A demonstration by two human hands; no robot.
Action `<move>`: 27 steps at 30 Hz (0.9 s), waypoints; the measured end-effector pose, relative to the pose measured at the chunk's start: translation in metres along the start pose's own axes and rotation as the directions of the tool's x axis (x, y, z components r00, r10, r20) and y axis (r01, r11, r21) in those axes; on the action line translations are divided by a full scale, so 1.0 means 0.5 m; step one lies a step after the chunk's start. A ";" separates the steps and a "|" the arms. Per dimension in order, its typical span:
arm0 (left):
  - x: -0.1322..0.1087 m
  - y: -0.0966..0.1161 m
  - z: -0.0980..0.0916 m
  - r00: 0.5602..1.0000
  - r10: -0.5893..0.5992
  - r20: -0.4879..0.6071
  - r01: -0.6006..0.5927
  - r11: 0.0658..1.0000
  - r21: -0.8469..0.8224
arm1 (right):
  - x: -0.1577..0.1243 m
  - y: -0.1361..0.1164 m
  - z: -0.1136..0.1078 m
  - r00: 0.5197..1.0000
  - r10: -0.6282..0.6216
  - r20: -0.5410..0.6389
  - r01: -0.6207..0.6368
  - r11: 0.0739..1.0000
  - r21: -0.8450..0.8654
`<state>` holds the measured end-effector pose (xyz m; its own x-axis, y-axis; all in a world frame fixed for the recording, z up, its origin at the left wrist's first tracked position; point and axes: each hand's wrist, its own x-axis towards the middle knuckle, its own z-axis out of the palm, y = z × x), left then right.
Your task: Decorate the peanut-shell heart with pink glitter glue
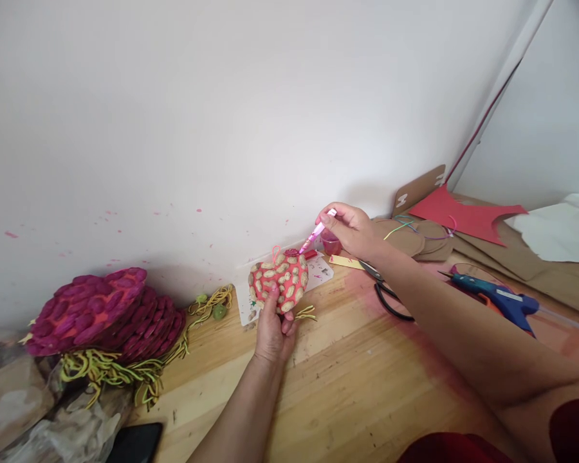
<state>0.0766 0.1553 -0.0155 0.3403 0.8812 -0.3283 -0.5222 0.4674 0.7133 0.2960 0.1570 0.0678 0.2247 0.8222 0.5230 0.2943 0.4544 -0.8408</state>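
Observation:
My left hand [275, 328] grips the lower edge of a red piece covered with peanut shells [285, 278], thumb on its front, and tilts it up above the table. A thin red loop [276, 251] stands at its top. Most shells are bare tan; one near the upper right is painted magenta. Closed around a white and pink paintbrush [317, 233], my right hand [350, 228] brings the brush tip to that painted shell. Just behind the right hand's fingers stands a small cup of pink paint [330, 243]. A paint-spotted white sheet [244, 302] lies under the piece.
Magenta-painted shell pieces [91, 308] with yellow-green yarn [110, 373] are stacked at left, near plastic bags [77, 431] and a black phone [134, 444]. Scissors [390, 301], a blue glue gun [504, 297], red sheet [463, 209] and cardboard [521, 270] lie right. A white wall [251, 128] rises behind.

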 end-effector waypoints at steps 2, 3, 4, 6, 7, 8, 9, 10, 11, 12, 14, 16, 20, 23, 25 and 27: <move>0.000 0.001 -0.003 1.000 -0.021 0.023 0.021 1.000 -0.007 | 0.004 0.003 -0.005 0.999 0.041 0.007 -0.042 0.994 0.099; 0.001 0.001 -0.005 0.999 -0.032 0.032 0.032 0.999 -0.013 | 0.006 0.003 -0.007 0.998 0.060 0.009 -0.061 0.987 0.146; 0.000 0.002 -0.006 0.998 -0.041 0.042 0.042 0.999 -0.019 | 0.007 0.003 -0.008 0.997 0.076 0.006 -0.076 0.979 0.188; -0.001 0.003 -0.007 0.996 -0.061 0.058 0.062 0.998 -0.023 | 0.008 0.001 -0.009 0.995 0.101 -0.011 -0.094 0.959 0.266; -0.001 0.004 -0.007 0.995 -0.070 0.067 0.072 0.997 -0.022 | 0.009 0.000 -0.008 0.994 0.110 -0.018 -0.100 0.949 0.300; -0.002 0.005 -0.006 0.994 -0.079 0.077 0.081 0.996 -0.021 | 0.009 -0.001 -0.007 0.992 0.121 -0.022 -0.107 0.938 0.329; -0.003 0.006 -0.006 0.993 -0.087 0.086 0.089 0.996 -0.019 | 0.009 -0.003 -0.006 0.991 0.132 -0.021 -0.117 0.928 0.355; -0.005 0.006 -0.005 0.991 -0.093 0.094 0.095 0.995 -0.017 | 0.010 -0.004 -0.005 0.990 0.144 -0.016 -0.127 0.918 0.376; -0.006 0.007 -0.005 0.990 -0.098 0.099 0.101 0.995 -0.017 | 0.010 -0.005 -0.005 0.988 0.154 -0.013 -0.136 0.909 0.394; -0.007 0.007 -0.004 0.989 -0.102 0.103 0.104 0.994 -0.016 | 0.011 -0.005 -0.005 0.987 0.161 -0.015 -0.142 0.903 0.407; -0.008 0.006 -0.005 0.988 -0.108 0.111 0.110 0.994 -0.010 | 0.013 -0.006 -0.007 0.985 0.170 -0.026 -0.143 0.895 0.423; -0.008 0.005 -0.006 0.987 -0.110 0.115 0.112 0.994 -0.009 | 0.015 -0.007 -0.011 0.984 0.171 -0.043 -0.134 0.886 0.444; -0.007 0.005 -0.009 0.987 -0.112 0.113 0.115 0.993 -0.021 | 0.017 -0.010 -0.015 0.985 0.168 -0.040 -0.128 0.865 0.486; -0.007 0.004 -0.012 0.985 -0.120 0.121 0.123 0.992 -0.015 | 0.013 -0.011 -0.012 0.979 0.198 0.053 -0.200 0.861 0.467; -0.007 0.003 -0.014 0.984 -0.127 0.128 0.130 0.991 -0.013 | 0.012 -0.008 -0.010 0.972 0.220 0.087 -0.235 0.858 0.456; -0.007 0.003 -0.015 0.981 -0.138 0.133 0.141 0.990 -0.011 | 0.012 -0.004 -0.009 0.973 0.218 0.071 -0.226 0.859 0.459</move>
<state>0.0686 0.1536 -0.0178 0.5100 0.7907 -0.3385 -0.4779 0.5877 0.6529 0.3011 0.1593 0.0732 0.2170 0.9236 0.3159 -0.2241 0.3621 -0.9048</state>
